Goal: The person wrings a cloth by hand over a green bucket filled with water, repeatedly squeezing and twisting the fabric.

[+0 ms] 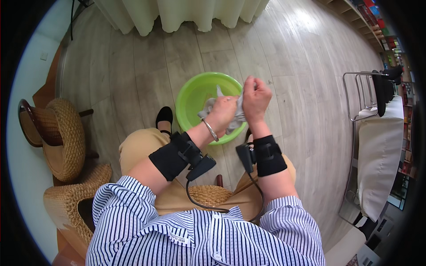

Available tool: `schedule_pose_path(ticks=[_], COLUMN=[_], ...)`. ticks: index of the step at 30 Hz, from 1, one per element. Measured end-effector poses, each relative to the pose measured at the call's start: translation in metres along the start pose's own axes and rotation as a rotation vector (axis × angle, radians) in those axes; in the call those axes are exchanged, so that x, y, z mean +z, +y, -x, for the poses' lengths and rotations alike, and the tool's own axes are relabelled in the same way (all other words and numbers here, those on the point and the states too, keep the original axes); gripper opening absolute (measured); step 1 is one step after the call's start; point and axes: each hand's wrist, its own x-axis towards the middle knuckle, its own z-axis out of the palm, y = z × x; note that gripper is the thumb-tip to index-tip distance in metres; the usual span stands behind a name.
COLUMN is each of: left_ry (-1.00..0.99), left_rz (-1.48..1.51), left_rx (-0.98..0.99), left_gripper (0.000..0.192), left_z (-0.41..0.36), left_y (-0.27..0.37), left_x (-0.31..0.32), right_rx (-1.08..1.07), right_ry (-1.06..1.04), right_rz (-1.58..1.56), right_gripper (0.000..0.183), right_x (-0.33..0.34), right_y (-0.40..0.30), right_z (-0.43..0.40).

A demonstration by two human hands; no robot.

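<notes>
A light grey cloth point(235, 123) is bunched between my two hands over a round green plastic basin point(189, 87). My left hand point(222, 112), with a silver bangle at its wrist, grips the cloth above the basin's middle. Beside it, at the basin's right rim, my right hand point(257, 98) is closed on another part of the same cloth. Folds of the cloth hang below and to the left of my left hand. My fingers hide much of the gripped fabric. Inside the basin, the green bottom shows at the upper left.
The basin stands on a wood-plank floor point(283, 63) between my feet. Woven chairs point(68, 139) stand at the left. A pale curtain point(186, 13) hangs ahead. To the right are a metal rack point(347, 94) and a white-covered table point(377, 159). Cables point(258, 189) run from my black wristbands.
</notes>
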Motion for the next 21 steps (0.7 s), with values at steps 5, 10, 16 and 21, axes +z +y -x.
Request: schedule_pose_path(ticks=[5,10,16,21], left_ry=[0.062,0.050,-0.008,0.120], left_rz=[0.277,0.136,0.229,0.088], left_rx=[0.015,0.106,0.124,0.040], left_gripper=[0.030,0.024,0.024,0.030], left_z=[0.014,0.012,-0.003,-0.001], left_y=[0.017,0.018,0.019,0.027], left_x=[0.008,0.014,0.006,-0.007], right_rx=[-0.330,-0.108,0.044,0.480], right_ry=[-0.073,-0.117,-0.108,-0.153], right_rz=[-0.086,-0.131,0.078,-0.531], right_gripper=[0.031,0.028,0.038,0.033], right_x=[0.010,-0.001,-0.009,-0.016], right_y=[-0.013,-0.007,0.043,0.027], right_z=[0.032,0.013,-0.007,-0.015])
